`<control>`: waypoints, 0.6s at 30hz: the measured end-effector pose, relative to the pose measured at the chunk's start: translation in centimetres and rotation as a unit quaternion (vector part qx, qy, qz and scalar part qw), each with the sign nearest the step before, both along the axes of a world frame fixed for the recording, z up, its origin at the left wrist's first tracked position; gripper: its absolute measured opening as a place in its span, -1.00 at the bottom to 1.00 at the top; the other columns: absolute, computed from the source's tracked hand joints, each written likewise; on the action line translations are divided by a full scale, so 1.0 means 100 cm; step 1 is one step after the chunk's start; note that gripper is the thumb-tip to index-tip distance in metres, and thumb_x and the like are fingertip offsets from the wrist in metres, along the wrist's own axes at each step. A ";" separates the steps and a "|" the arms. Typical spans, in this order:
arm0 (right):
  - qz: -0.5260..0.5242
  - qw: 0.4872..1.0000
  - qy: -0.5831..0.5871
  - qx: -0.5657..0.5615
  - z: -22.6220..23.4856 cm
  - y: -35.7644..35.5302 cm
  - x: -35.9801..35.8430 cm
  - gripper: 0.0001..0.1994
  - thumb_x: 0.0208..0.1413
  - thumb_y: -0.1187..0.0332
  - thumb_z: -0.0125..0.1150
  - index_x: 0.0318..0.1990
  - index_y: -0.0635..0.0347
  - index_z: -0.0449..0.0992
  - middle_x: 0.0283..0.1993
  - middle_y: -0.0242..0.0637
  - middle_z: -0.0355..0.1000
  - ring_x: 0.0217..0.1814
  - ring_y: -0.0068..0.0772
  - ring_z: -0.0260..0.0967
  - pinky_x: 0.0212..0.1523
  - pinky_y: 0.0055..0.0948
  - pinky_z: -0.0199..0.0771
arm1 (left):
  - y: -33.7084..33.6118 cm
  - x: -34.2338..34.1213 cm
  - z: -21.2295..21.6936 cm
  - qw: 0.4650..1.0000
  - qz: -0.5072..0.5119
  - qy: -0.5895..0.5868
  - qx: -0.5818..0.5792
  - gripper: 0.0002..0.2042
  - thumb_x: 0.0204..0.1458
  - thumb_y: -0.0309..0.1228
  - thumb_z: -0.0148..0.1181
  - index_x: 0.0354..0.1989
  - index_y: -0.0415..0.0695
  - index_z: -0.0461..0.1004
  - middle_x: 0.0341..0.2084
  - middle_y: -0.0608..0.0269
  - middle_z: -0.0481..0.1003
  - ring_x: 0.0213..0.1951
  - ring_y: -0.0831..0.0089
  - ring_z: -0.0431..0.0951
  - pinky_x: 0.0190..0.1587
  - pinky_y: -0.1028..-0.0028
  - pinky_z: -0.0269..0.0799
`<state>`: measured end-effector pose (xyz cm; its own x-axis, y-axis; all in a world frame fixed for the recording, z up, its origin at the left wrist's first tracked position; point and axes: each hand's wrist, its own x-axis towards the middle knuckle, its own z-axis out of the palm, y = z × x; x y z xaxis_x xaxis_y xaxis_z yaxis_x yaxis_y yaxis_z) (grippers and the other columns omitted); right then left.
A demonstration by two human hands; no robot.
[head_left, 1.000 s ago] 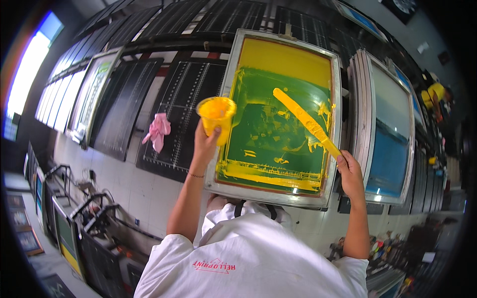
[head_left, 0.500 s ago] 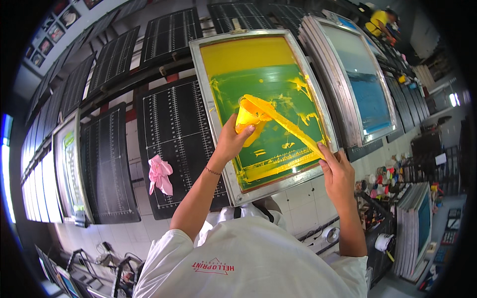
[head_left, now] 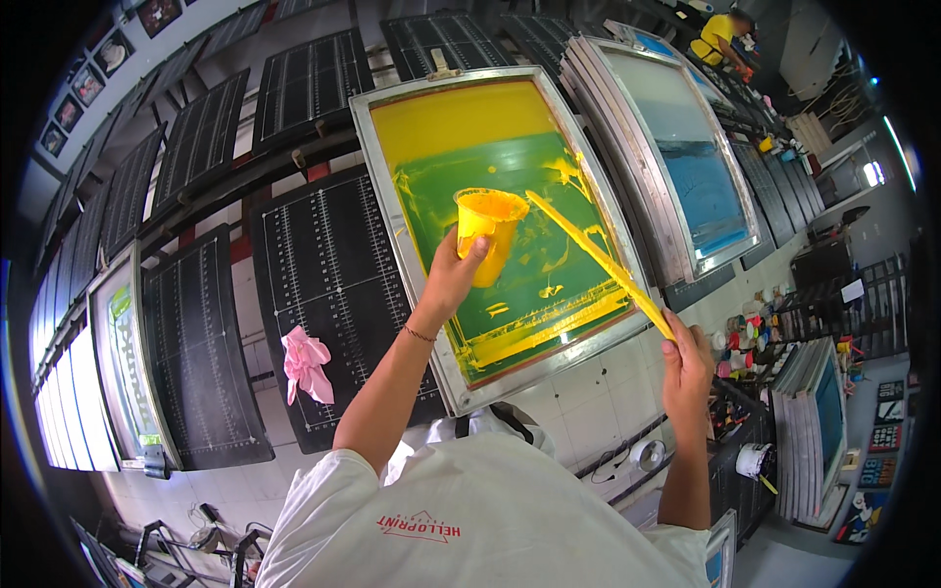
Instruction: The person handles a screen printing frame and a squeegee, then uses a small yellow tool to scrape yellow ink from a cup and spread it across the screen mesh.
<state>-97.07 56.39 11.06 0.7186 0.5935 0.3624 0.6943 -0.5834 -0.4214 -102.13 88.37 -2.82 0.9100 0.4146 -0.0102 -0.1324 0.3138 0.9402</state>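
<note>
My left hand [head_left: 457, 272] is wrapped round a yellow plastic cup [head_left: 497, 247] smeared inside and out with yellow ink. In my right hand [head_left: 686, 365] is the near end of a long, thin ink stirring stick [head_left: 591, 253], coated in yellow. Its far tip stands apart from the cup, just right of the rim. Below both lies a metal-framed printing screen [head_left: 510, 174] with green mesh, a yellow band at its far end and streaks of yellow ink along the near end and right side.
A crumpled pink cloth [head_left: 307, 365] lies on a black gridded board [head_left: 328, 265] left of the screen. Several framed screens [head_left: 691, 157] with blue mesh lean at the right. Far off at the upper right is a person in yellow [head_left: 720, 41]. Ink containers [head_left: 750, 338] crowd the right side.
The stick has come out of the cup and moved right with my right hand. My left hand has shifted slightly, still holding the cup. The whole view has turned a little.
</note>
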 end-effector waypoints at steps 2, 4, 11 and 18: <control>0.002 0.999 0.010 0.037 -0.006 0.009 0.004 -0.67 0.22 0.36 0.02 0.11 0.22 0.43 -0.37 -0.18 0.33 -0.38 -0.29 0.30 -0.32 -0.39 0.30 | -0.006 0.001 0.002 0.999 -0.032 -0.009 -0.041 -0.46 0.16 -0.12 0.11 0.14 -0.30 0.20 -0.13 0.16 0.45 -0.13 0.40 0.50 -0.23 0.41 0.56; 0.006 0.997 0.011 0.078 -0.015 0.029 0.008 -0.68 0.24 0.36 -0.01 0.10 0.27 0.43 -0.34 -0.17 0.35 -0.35 -0.29 0.31 -0.28 -0.41 0.32 | -0.019 0.004 0.004 0.996 -0.045 -0.028 -0.069 -0.45 0.16 -0.13 0.11 0.15 -0.29 0.18 -0.11 0.16 0.43 -0.13 0.38 0.51 -0.26 0.38 0.59; 0.012 0.994 0.004 0.110 -0.051 0.074 0.008 -0.65 0.26 0.35 -0.01 0.18 0.17 0.37 -0.34 -0.19 0.34 -0.32 -0.28 0.30 -0.25 -0.39 0.32 | -0.035 0.011 0.012 0.992 -0.098 -0.050 -0.065 -0.38 -0.03 -0.28 0.36 0.14 -0.27 0.20 -0.12 0.14 0.43 -0.17 0.41 0.51 -0.17 0.40 0.56; 0.020 0.995 0.004 0.093 -0.059 0.070 0.007 -0.63 0.22 0.41 0.04 0.18 0.16 0.38 -0.39 -0.23 0.29 -0.38 -0.33 0.24 -0.33 -0.42 0.30 | -0.023 0.013 0.021 0.996 -0.064 -0.029 -0.053 -0.41 -0.06 -0.34 0.39 0.10 -0.28 0.23 -0.17 0.16 0.44 -0.20 0.42 0.51 -0.19 0.38 0.59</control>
